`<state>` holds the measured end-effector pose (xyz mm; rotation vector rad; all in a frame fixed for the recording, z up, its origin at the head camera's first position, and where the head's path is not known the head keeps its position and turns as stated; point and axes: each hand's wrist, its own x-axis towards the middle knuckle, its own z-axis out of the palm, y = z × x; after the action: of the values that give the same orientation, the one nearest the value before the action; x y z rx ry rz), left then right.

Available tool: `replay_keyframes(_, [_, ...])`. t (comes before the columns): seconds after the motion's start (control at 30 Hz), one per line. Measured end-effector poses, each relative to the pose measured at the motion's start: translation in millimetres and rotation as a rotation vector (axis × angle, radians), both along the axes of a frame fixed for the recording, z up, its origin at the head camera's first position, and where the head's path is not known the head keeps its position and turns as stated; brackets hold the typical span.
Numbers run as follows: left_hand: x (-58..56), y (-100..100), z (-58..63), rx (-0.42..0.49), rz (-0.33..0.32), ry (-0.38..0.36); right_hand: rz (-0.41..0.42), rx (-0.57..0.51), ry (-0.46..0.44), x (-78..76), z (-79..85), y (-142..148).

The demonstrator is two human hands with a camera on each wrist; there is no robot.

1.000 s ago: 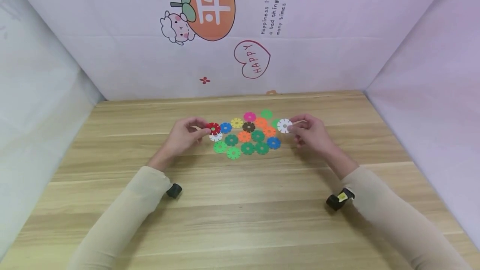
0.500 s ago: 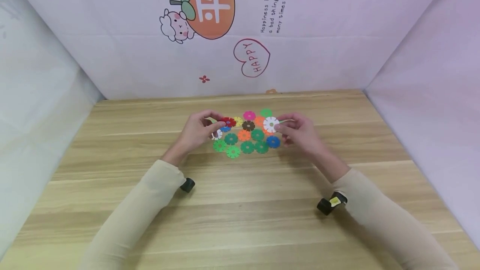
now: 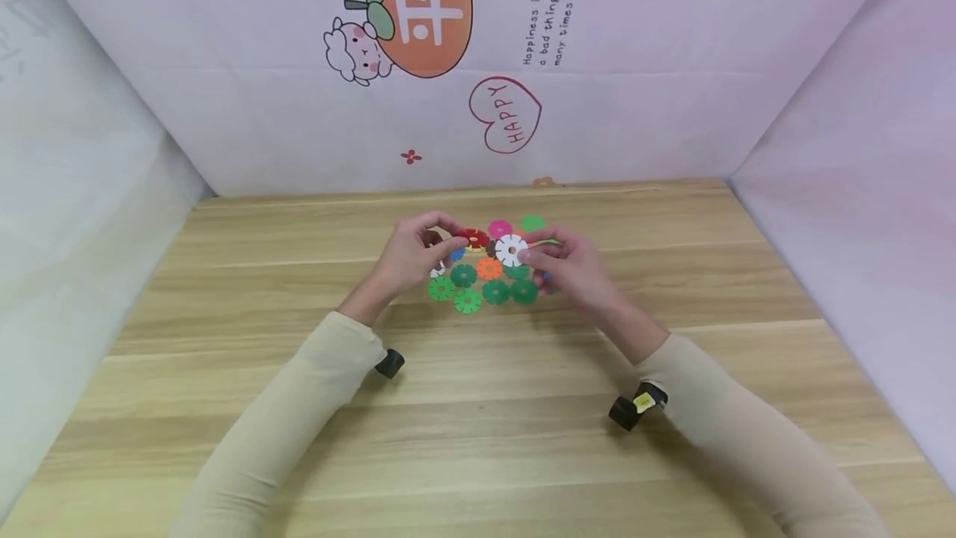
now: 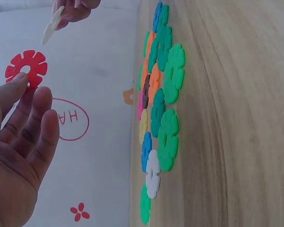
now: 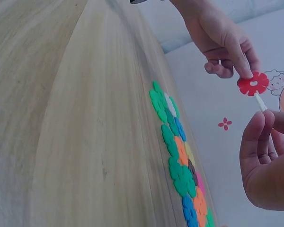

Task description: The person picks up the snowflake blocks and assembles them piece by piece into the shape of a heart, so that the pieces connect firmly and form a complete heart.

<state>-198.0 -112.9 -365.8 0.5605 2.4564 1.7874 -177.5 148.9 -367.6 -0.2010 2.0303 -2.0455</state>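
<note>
Clock per head view. Left hand (image 3: pixel 414 254) pinches red disc (image 3: pixel 478 234) at 2–3; right hand (image 3: pixel 573 270) pinches white disc (image 3: pixel 511 242) at 9–10. White sits at 3–4 from red, near; left wrist view shows a gap. Round, no long axis: there red is roughly face-on, white nearly edge-on, planes crossed. Loose discs (image 3: pixel 489 276) on desk (image 3: pixel 478 430), below.

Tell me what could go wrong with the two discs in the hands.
The left hand pinches the red slotted disc near its edge; it might slip. The white slotted disc stands at another angle, so their slots could miss each other. A dropped one might shift the tabletop discs.
</note>
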Motion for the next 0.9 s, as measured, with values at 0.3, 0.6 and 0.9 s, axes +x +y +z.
replay_keyframes(0.3, [-0.2,3.2,-2.4,0.002,-0.024,0.014,-0.024,-0.044,-0.025,-0.1,-3.6,-9.9])
replay_keyframes(0.6, [0.6,1.8,-3.3,-0.003,-0.064,0.12,-0.039,-0.063,-0.032,0.8,-6.1,-11.1])
replay_keyframes(0.9, [1.4,3.1,-1.9,0.01,-0.032,0.126,-0.041,-0.073,-0.081,0.1,-6.6,-15.3])
